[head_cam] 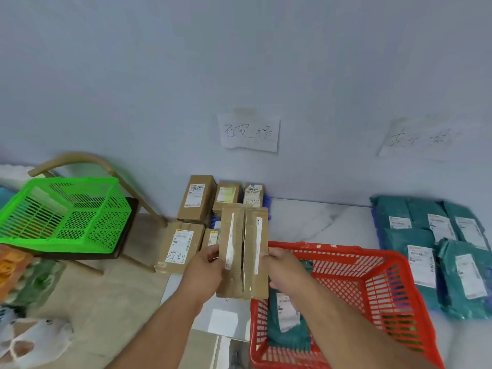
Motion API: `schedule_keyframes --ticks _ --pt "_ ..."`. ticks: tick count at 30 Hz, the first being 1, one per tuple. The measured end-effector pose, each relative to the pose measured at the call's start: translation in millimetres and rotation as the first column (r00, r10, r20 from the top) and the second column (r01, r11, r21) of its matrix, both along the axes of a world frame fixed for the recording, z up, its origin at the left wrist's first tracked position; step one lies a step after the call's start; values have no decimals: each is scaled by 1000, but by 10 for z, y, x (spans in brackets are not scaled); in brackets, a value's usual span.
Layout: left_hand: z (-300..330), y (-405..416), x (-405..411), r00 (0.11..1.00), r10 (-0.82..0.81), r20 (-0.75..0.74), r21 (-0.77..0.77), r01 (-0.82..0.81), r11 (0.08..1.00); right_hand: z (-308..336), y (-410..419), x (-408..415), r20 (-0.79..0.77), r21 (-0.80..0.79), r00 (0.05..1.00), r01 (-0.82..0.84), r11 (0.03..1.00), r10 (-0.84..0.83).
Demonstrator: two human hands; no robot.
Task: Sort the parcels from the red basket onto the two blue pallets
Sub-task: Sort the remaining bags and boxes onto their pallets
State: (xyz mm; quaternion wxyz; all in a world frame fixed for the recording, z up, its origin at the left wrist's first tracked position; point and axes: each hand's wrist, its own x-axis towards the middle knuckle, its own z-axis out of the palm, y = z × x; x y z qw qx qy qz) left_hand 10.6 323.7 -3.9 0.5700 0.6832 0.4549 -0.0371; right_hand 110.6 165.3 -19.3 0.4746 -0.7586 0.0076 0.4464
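Head view: left hand & right hand grip 1 split brown cardboard box, held above floor beside red plastic mesh basket; 5 cardboard parcels behind, 6 teal bags right.

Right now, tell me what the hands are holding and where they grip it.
Both hands hold one cardboard box upright: the left hand grips its left edge, the right hand its right edge, about halfway up.

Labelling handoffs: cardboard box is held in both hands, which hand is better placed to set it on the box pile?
Left, probably. The left hand grips the box on the side nearest the box pile; the right hand is over the red basket, farther away.
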Motion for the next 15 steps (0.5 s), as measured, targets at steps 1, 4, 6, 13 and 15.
schedule_keyframes --ticks 1,4,6,13,15 --pt "-73 190 6 1000 -7 -11 -21 7 1000 -61 180 -2 -8 -21 1000 6 1000 -6" --pt "-321 650 72 997 -54 -49 -95 49 994 -278 646 30 -46 -82 997 50 995 -54" --pt "-514 857 151 995 -74 -73 -127 65 990 -462 892 86 -78 -118 993 78 990 -87" --pt "-1107 1105 631 986 -150 -75 -229 129 965 -992 1347 383 -135 -276 964 185 943 -229" --pt "-1336 1147 783 983 -159 -93 -264 130 956 -1149 1442 477 -136 -308 953 220 926 -272"
